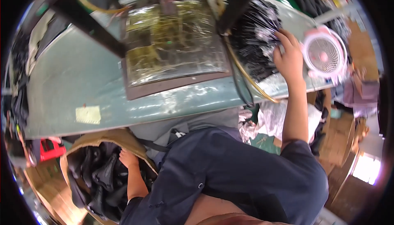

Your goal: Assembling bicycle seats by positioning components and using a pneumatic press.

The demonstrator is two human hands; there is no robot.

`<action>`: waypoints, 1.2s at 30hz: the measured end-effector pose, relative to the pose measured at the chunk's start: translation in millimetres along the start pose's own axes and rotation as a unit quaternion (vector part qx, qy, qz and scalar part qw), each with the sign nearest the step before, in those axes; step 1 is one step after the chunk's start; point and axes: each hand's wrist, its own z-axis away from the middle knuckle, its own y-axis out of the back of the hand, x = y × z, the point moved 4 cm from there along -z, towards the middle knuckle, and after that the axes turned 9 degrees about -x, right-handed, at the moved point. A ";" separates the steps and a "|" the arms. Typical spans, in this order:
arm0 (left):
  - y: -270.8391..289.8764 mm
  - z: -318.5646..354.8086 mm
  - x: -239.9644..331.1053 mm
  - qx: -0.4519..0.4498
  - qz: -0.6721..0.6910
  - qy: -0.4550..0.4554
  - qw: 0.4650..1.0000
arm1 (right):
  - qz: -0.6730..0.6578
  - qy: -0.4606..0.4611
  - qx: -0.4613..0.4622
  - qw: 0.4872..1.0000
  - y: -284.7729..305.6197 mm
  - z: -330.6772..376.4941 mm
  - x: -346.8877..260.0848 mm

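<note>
To the lower left, my left hand [129, 158] reaches into an open cardboard box [102, 136] filled with dark, glossy black pieces [106, 173]. Its fingers look curled beside these pieces, and what they hold is hidden. On the right part of the green table [172, 104], my right hand [289, 57] has its fingers apart at the edge of a heap of shiny black plastic [252, 40]. The fingertips seem to touch that plastic. A pink round fan [324, 56] stands just right of this hand.
A flat plate under clear, yellowish film [172, 44] lies mid-table among dark metal bars [90, 24]. A yellow hose [246, 73] and dark cables hang over the front edge. A yellow paper [88, 115] lies on the left. A red stool [51, 148] and cartons [336, 139] stand around.
</note>
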 end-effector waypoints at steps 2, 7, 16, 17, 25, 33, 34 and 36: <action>-1.0 -24.7 -13.9 -0.019 0.001 -0.031 0.999 | 0.023 -0.017 -0.016 0.999 10.8 8.5 22.1; 28.7 -2.5 -44.1 -0.015 0.185 -0.070 0.980 | -0.003 -0.008 -0.163 0.987 -5.1 4.2 26.0; 175.3 149.8 -219.4 0.240 0.219 0.129 0.937 | 0.064 -0.014 -0.080 0.995 -15.7 -11.7 52.7; 199.3 163.6 -230.5 0.316 0.216 0.160 0.910 | 0.065 -0.017 -0.085 0.994 -15.0 -17.9 52.5; 440.7 122.9 -59.5 0.458 0.268 -0.284 0.799 | 0.078 -0.060 -0.134 0.986 -23.5 -62.9 53.4; 531.0 82.3 151.1 0.398 0.216 -0.589 0.669 | 0.011 -0.125 -0.080 0.989 36.4 -46.3 42.2; 528.8 81.7 161.3 0.398 0.200 -0.587 0.676 | -0.108 -0.167 -0.076 0.977 45.9 -28.8 48.2; 517.2 68.8 149.8 0.405 0.300 -0.544 0.671 | -0.246 -0.136 -0.048 0.959 45.8 5.7 21.0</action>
